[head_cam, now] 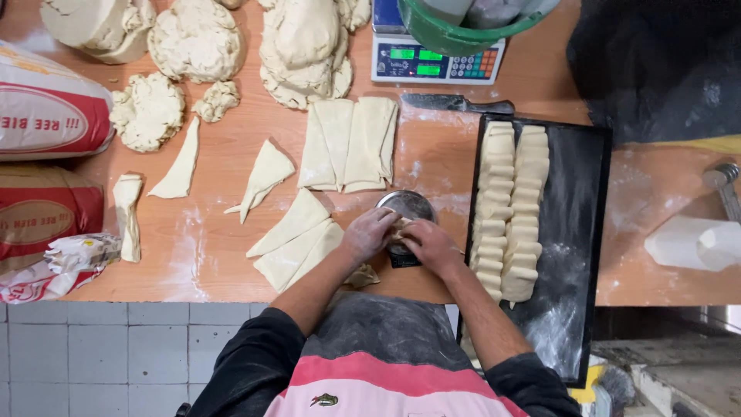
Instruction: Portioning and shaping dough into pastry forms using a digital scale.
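1. The left hand [369, 234] and the right hand [429, 245] are seen close together at the near edge of the wooden table [432, 166], the fingers of both curled narrowly around a small piece of dough [400, 225] held between them.
2. The piece of dough is held just over a small round metal bowl [407, 205], which stands on the table directly beyond the hands.
3. To the left of the hands, several flat triangular dough pieces [297, 235] are laid out on the floured wood, with folded dough sheets [349, 144] farther back.
4. Large lumps of raw dough [197, 38] are piled along the far edge of the table.
5. To the right of the hands, a black baking tray [575, 208] is set, with two rows of shaped dough rolls [509, 208] packed along its left side.
6. A knife [455, 103] is laid beyond the tray, and behind it a digital scale [436, 62] with green displays carries a green bowl [463, 27].
7. At the left edge, two bulging sacks [42, 147] are stacked, white above and red below, each marked with a red and white oval label; a crumpled white wrapper [65, 259] with red print is seen below them.
8. A white plastic container [695, 243] is laid on its side at the far right.
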